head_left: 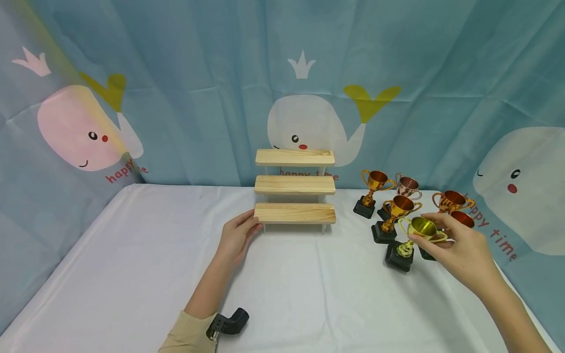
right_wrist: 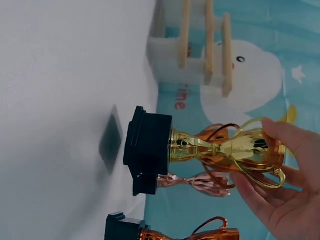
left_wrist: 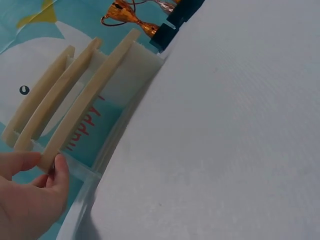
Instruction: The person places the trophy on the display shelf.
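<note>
My left hand [head_left: 237, 238] pinches the left end of the lowest board [head_left: 295, 214] of a three-step wooden display stand; in the left wrist view the thumb and fingers close around that board's end [left_wrist: 49, 161]. On the right, my right hand [head_left: 463, 247] grips a small gold trophy cup [head_left: 423, 226] by its bowl near the rim. The trophy's black base [right_wrist: 150, 142] is off the cloth, with a shadow below it in the right wrist view. Behind it stand several bronze-coloured trophies, including an orange one [head_left: 400, 206] and a pinkish one [head_left: 407, 185].
A white cloth [head_left: 145, 255] covers the table. Behind it hangs a blue curtain [head_left: 198, 98] printed with whales. The back-left trophy [head_left: 376, 180] stands just right of the stand, and another trophy [head_left: 451, 200] is behind my right hand.
</note>
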A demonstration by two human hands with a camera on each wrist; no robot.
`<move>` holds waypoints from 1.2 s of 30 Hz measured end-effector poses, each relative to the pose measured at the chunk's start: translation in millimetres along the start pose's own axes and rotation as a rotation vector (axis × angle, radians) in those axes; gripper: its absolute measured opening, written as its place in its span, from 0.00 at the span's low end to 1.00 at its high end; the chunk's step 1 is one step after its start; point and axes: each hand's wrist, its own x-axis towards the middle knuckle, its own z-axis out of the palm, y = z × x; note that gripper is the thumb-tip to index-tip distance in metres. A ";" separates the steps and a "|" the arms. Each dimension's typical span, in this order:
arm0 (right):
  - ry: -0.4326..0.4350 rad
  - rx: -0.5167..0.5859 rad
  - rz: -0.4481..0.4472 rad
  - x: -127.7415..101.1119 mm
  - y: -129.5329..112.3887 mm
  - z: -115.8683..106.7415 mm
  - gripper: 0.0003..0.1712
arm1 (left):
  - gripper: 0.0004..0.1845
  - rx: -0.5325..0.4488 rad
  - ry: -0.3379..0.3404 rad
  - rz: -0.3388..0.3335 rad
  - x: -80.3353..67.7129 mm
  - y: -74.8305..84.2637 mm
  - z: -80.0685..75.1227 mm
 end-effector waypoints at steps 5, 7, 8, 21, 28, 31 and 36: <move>-0.008 0.003 -0.011 4.1 -9.9 -2.1 0.30 | 0.27 -0.007 -0.028 0.035 0.0 -4.6 -3.6; -0.016 0.003 -0.020 6.2 -14.0 -3.1 0.30 | 0.27 -0.003 -0.037 0.050 -0.2 -5.6 -4.1; -0.019 0.005 -0.022 7.1 -15.9 -3.7 0.30 | 0.27 0.002 -0.039 0.055 -0.1 -6.0 -4.1; -0.004 0.050 -0.085 18.8 -38.1 -7.5 0.30 | 0.26 0.060 -0.001 0.053 -3.2 -4.0 0.6; -0.008 0.065 -0.107 27.9 -49.1 -6.4 0.31 | 0.25 0.069 -0.022 -0.024 -6.0 2.5 -5.0; -0.012 0.085 -0.120 32.0 -53.6 -6.0 0.32 | 0.24 0.098 -0.036 -0.036 -5.9 3.5 -5.7; -0.032 0.127 -0.132 39.0 -61.9 -6.0 0.32 | 0.25 0.109 -0.057 -0.054 -4.6 2.4 -4.3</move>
